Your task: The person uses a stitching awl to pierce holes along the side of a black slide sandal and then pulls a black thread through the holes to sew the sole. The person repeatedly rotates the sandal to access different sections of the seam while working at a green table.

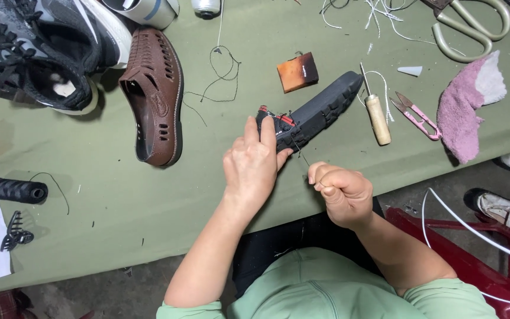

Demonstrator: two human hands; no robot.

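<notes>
My left hand (254, 165) grips the heel end of a black shoe (317, 109) that lies sole-up on the green table (125, 195), red trim showing at its heel. Just to the right, my right hand (339, 190) is closed in a fist on a dark thread (301, 153) that runs up to the shoe's edge. Whether a needle is in the fist I cannot tell.
A wooden-handled awl (377, 115), pink thread snips (417, 116), a pink cloth (467, 106) and large scissors (473, 26) lie to the right. A brown perforated shoe (154, 97) and black sneakers (42, 47) sit left, with an orange wax block (297, 71) and a black thread spool (12, 190).
</notes>
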